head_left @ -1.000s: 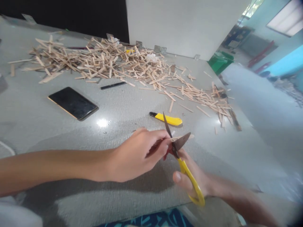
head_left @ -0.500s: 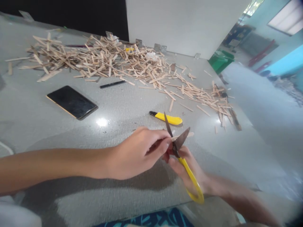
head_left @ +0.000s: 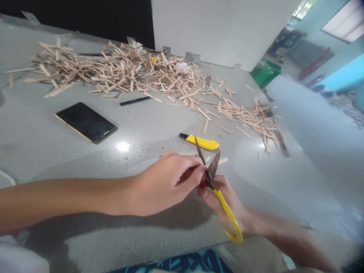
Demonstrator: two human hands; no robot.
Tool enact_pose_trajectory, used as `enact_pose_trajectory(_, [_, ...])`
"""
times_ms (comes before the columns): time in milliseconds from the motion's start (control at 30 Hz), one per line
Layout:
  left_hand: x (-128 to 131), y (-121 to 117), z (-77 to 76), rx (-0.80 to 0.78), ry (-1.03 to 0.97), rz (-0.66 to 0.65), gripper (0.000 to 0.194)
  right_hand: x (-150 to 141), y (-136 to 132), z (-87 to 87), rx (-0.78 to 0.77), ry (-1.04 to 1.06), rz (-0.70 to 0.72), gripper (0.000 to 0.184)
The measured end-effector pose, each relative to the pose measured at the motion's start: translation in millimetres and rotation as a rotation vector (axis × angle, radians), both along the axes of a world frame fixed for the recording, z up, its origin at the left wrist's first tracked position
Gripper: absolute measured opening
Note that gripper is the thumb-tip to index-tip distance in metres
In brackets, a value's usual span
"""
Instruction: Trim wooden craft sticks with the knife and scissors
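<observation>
A stick (head_left: 223, 161) is grasped in the grip of the left hand (head_left: 166, 185), pinched at the fingertips. Scissors (head_left: 218, 195) are held by their handle in the grip of the right hand (head_left: 229, 201). The stick is set between the spread blades, above the surface (head_left: 148, 140); its near end is hidden by the left fingers, and part of its length is covered by a blade.

The stick is seen to be pale, flat and narrow, with a rounded free end. The scissors are yellow-handled, with dark blades.

Just beyond, a yellow cutter (head_left: 202, 142) is partly crossed, in this view, by a blade tip. Farther off to the left, a phone (head_left: 87, 122) is laid flat, and a black pen (head_left: 135, 101) is placed near the pile (head_left: 122, 74) of loose sticks. The pile is spread along the back, before a black panel (head_left: 85, 19) and a white panel (head_left: 210, 30). A green bin (head_left: 265, 73) is seen past the surface's right edge.
</observation>
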State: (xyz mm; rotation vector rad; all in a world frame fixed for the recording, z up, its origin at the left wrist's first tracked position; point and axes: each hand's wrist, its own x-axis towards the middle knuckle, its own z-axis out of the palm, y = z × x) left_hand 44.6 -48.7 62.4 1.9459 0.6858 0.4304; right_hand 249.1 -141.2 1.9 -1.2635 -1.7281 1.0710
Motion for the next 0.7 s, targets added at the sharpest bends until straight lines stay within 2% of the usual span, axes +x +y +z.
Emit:
enact_pose_trajectory(367, [1, 0, -12.7, -0.003, -0.105, -0.001, 0.034, -1, 1, -1.8, -0.011, -0.019, 0.002, 0.025])
enact_pose_trajectory(700, [1, -3, -14.0, -0.035, -0.137, 0.002, 0.033, 2, -2, -9.5, -0.089, 0.062, 0.03, 0.024])
